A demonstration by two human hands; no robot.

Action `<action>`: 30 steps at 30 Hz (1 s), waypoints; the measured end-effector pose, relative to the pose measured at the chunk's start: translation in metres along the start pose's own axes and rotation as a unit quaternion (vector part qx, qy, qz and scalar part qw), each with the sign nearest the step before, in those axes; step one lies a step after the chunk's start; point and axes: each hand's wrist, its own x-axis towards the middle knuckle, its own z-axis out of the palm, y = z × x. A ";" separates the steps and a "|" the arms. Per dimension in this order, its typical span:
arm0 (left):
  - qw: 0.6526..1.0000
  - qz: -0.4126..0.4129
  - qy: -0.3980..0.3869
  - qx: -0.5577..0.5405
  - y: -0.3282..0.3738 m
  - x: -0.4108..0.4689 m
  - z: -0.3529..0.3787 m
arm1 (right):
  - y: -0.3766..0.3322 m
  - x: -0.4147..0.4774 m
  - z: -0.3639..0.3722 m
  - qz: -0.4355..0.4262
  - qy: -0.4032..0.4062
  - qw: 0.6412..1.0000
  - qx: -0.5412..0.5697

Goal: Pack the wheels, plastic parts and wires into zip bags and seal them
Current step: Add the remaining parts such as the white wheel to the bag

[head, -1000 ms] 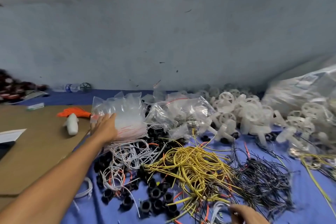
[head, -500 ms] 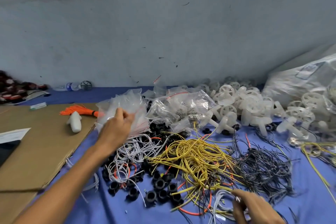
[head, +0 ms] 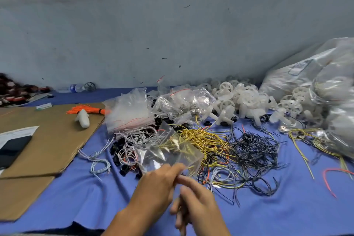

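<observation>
Zip bag: one clear zip bag (head: 168, 154), empty as far as I can see, is held up front and centre, just above the tangle of wires.
Left hand: the left hand (head: 157, 186) pinches the bag's near edge.
Right hand: the right hand (head: 195, 201) is just beside the left, fingers reaching to the same edge. It is blurred, so I cannot tell whether it grips the bag, a wire or nothing.
Change: the left hand was at the stack of empty bags (head: 130, 113) a second ago and has come back with a single bag. The right hand has left the wires low in the frame.
Meaning: a bag is in hand. Opening the mouth looks like the next step, and nothing is packed yet.
Around: yellow wires (head: 203, 140), black wires (head: 252, 149) and grey wires (head: 134, 136) lie loose on the blue cloth (head: 76, 188), with white wheels (head: 247, 99) heaped behind.
Unclear: the bag's zip edge is lost in glare and motion blur. Small black parts (head: 123, 168) are half buried under wires. The right hand's fingertips smear together.
</observation>
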 end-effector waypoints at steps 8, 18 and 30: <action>0.996 -0.045 0.070 -0.035 -0.002 -0.022 -0.018 | -0.004 0.023 0.010 0.113 0.040 0.963 0.243; 0.988 -0.107 0.043 -0.106 -0.009 -0.002 0.014 | 0.026 0.027 0.005 0.029 0.224 0.969 0.101; 0.995 -0.092 0.022 0.042 0.019 0.006 0.039 | 0.043 -0.002 -0.006 -0.115 0.201 0.926 -0.300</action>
